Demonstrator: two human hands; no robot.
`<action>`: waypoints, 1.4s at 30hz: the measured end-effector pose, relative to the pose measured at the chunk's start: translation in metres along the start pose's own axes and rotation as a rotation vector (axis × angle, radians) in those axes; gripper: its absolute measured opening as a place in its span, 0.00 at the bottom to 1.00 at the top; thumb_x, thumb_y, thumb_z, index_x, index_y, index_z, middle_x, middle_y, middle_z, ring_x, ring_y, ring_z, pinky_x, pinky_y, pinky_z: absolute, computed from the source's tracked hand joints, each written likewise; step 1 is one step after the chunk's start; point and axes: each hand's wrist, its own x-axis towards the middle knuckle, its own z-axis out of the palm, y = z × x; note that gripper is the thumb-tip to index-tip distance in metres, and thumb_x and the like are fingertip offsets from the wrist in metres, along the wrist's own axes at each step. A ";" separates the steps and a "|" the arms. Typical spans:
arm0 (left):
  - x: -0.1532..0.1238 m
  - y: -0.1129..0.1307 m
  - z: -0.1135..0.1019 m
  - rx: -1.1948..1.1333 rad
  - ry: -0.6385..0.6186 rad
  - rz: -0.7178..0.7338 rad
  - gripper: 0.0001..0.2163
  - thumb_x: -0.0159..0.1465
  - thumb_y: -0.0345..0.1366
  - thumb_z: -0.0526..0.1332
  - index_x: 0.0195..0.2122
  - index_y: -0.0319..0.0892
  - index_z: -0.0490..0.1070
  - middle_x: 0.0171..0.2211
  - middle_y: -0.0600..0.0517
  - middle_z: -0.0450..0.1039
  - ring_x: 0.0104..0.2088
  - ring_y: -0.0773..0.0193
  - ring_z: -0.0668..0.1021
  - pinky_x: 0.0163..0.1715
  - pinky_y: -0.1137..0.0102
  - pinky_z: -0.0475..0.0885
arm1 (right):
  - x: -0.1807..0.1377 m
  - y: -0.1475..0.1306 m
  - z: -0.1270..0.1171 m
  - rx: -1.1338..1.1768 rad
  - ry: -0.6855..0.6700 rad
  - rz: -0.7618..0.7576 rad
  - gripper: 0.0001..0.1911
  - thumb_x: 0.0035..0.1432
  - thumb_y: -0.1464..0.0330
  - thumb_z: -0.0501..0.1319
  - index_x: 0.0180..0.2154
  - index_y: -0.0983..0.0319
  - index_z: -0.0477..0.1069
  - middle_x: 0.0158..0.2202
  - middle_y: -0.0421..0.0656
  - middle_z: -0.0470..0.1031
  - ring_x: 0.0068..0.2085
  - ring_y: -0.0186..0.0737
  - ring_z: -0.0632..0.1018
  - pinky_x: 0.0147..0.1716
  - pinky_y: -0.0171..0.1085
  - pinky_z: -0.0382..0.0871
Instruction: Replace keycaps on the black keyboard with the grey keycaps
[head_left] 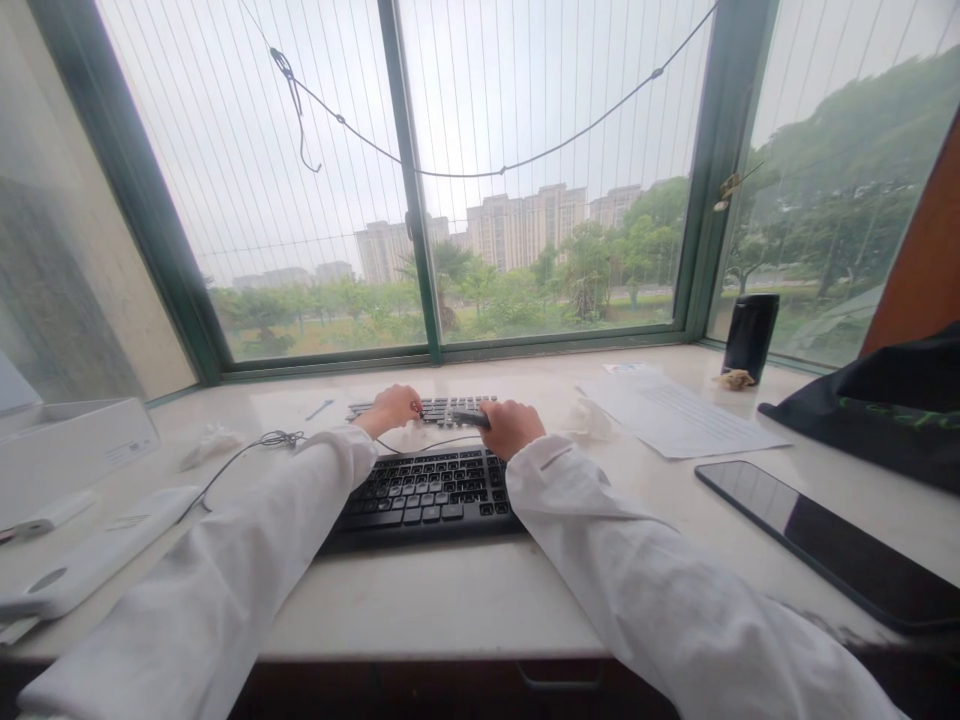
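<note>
A black keyboard [424, 490] lies near me on the pale sill, and a second dark keyboard [442, 408] lies just behind it. My left hand [390, 408] rests at the far keyboard's left part, its fingers curled in a pinch on something too small to name. My right hand [511, 427] is closed around a dark slim tool [471, 418] that points left over the far keyboard. Both arms wear white sleeves. A thin black cable [255, 445] runs off to the left from between the keyboards.
A dark tablet [825, 540] lies at the right, with a paper sheet [675, 415], a black cylinder [750, 335] and a black bag [885, 410] behind it. White boxes [67, 450] and a white device [90, 560] sit at the left. Crumpled tissues [589, 420] lie near the keyboards.
</note>
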 end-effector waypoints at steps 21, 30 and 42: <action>-0.075 0.024 -0.049 -0.096 0.073 0.365 0.10 0.59 0.46 0.62 0.33 0.50 0.81 0.32 0.56 0.81 0.29 0.66 0.78 0.31 0.74 0.66 | 0.001 0.000 0.006 0.045 0.039 -0.018 0.11 0.62 0.67 0.52 0.39 0.58 0.72 0.35 0.47 0.78 0.34 0.42 0.77 0.31 0.36 0.62; -0.137 0.033 -0.039 -0.321 0.009 0.645 0.13 0.61 0.49 0.62 0.39 0.50 0.81 0.30 0.52 0.79 0.27 0.67 0.74 0.28 0.74 0.65 | 0.005 -0.005 -0.004 0.495 0.269 0.098 0.13 0.61 0.64 0.52 0.28 0.60 0.70 0.26 0.43 0.75 0.30 0.39 0.73 0.30 0.35 0.59; -0.148 0.023 -0.023 -0.281 0.111 0.790 0.11 0.59 0.49 0.65 0.37 0.52 0.81 0.28 0.54 0.78 0.27 0.68 0.76 0.28 0.74 0.63 | -0.011 -0.064 0.002 1.832 -0.024 0.232 0.22 0.47 0.55 0.68 0.23 0.60 0.59 0.18 0.31 0.47 0.20 0.27 0.51 0.18 0.31 0.45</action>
